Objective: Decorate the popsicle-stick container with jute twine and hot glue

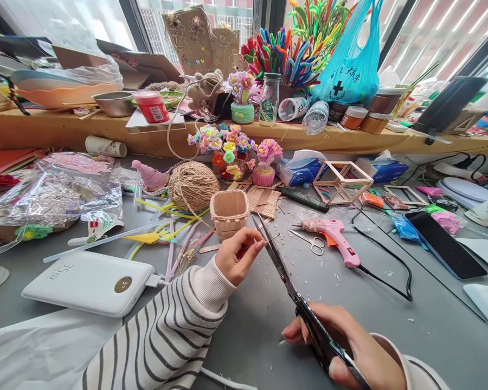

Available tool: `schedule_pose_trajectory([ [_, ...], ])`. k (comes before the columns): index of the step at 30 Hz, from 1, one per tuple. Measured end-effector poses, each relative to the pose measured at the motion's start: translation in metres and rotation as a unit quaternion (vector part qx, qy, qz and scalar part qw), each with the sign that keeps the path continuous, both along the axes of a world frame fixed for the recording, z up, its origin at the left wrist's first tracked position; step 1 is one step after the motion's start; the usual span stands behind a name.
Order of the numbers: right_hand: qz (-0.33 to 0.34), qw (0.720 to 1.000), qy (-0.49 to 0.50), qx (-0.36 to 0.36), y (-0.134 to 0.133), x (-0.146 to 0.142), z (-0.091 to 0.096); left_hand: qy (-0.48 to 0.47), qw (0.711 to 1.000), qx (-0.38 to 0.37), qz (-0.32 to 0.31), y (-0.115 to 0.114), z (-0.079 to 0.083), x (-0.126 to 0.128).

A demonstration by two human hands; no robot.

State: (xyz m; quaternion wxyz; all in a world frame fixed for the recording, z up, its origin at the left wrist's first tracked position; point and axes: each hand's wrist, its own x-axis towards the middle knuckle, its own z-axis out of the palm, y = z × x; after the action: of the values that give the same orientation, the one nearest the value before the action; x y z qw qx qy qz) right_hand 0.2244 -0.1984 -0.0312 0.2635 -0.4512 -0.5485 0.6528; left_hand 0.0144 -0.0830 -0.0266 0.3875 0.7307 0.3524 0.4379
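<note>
Over the gray table (264, 352), I see a right hand (361, 341) wrapped around the handles of big black scissors (289, 287). The blades point up toward the left hand (241, 252). That hand's thumb and finger pinch together right by the blades, but I can't tell if they hold something tiny. Just behind it stands a little woven basket (230, 212), near a ball of twine (193, 186).

Along rear edge of bench (264, 330) — paper cup (106, 146) tipped on side, two blue tissue packs (307, 172) laid. On ledge (57, 130) behind, near its front edge — metal bowl (114, 105), glass bottle (270, 103) set. Black phone (445, 244) laid flat toward bench's right edge.
</note>
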Motion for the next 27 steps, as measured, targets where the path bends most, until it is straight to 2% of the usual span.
schedule_pose_trajectory([
  [10,0.007,0.997,-0.013,0.070,0.003,-0.005,0.002,0.005,1.000,0.003,-0.014,-0.001,0.004,0.001],
  [20,0.028,0.994,-0.043,0.093,0.007,-0.010,0.008,0.005,1.000,0.002,-0.015,-0.001,0.005,0.002],
  [24,0.024,0.991,-0.042,0.121,0.008,-0.013,0.005,0.018,1.000,0.007,-0.006,-0.001,0.003,0.002],
  [27,0.016,0.994,-0.004,0.105,0.007,-0.014,-0.001,0.051,0.998,0.031,0.005,-0.001,0.000,0.002],
])
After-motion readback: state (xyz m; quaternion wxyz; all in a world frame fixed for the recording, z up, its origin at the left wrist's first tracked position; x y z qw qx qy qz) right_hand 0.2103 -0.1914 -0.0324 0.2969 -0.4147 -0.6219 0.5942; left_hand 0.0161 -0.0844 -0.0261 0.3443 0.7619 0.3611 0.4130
